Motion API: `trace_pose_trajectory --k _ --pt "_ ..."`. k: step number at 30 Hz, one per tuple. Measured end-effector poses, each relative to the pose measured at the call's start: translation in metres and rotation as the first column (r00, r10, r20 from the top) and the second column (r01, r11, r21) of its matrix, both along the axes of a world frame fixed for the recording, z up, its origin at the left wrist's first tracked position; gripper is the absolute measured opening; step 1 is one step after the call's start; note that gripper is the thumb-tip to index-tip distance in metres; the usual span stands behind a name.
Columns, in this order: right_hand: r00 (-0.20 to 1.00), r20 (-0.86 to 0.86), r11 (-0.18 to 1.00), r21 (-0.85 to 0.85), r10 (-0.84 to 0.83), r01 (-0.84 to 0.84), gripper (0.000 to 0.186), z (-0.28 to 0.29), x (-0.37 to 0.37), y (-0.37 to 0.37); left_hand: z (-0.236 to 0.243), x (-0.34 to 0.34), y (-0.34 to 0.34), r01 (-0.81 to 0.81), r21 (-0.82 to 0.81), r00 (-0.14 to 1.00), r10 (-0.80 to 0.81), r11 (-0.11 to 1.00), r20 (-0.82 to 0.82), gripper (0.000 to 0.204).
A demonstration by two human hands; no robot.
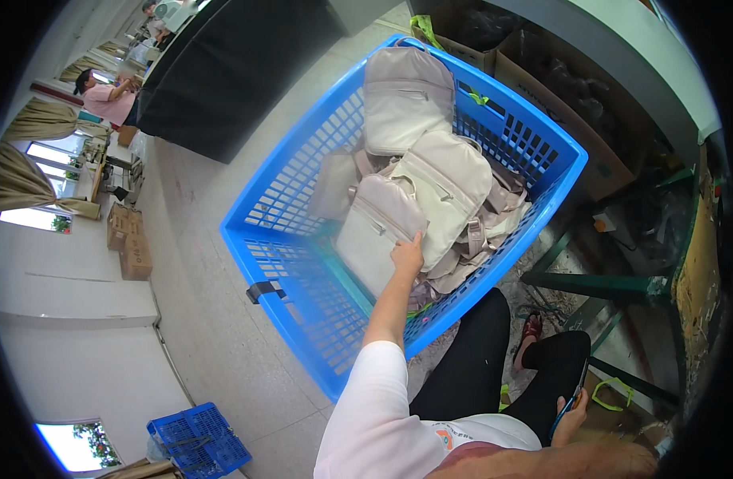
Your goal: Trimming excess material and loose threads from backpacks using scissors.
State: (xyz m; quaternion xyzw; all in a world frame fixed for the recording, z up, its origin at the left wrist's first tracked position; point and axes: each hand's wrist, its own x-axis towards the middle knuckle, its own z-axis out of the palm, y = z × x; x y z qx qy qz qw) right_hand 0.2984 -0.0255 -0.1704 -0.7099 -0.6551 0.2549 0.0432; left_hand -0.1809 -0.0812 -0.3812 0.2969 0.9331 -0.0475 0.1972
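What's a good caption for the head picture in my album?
Left hand on a pale zippered bag in a blue basket; right hand holding something slim and dark.

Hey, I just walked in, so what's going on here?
A person is reaching into a large blue plastic basket with the left hand, its fingers at the side edge of a pale beige bag with a zipper. More pale bags are heaped around it in the basket. The right hand, near the lap, holds a slim dark-and-blue object, too partly hidden to identify.
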Motion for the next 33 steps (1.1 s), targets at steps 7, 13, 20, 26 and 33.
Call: trace_pose_trajectory --k 7,13,20,26,33 --pt "0.999 0.029 1.000 -0.002 -0.021 0.021 0.053 -0.002 -0.006 0.006 -0.003 -0.002 0.011 0.141 0.135 0.973 -0.113 0.981 -0.199 0.060" --pt "0.999 0.036 0.999 -0.035 -0.019 0.020 0.053 -0.007 -0.006 0.008 0.004 0.002 0.029 0.334 0.195 0.933 -0.294 0.922 -0.209 0.044" --pt "1.000 0.006 1.000 -0.021 0.023 -0.022 0.051 -0.013 0.002 0.006 -0.008 -0.006 0.035 0.203 -0.008 0.961 -0.201 0.979 -0.188 0.009" --pt "0.998 -0.047 0.999 0.031 0.046 -0.044 0.049 -0.011 0.000 0.006 0.006 -0.018 0.008 0.215 0.086 0.963 -0.197 0.973 -0.185 0.007" --pt "0.989 -0.105 0.994 0.065 0.099 -0.093 0.050 -0.012 0.006 0.005 0.090 -0.035 -0.062 0.181 0.407 0.898 0.018 0.895 -0.439 0.009"
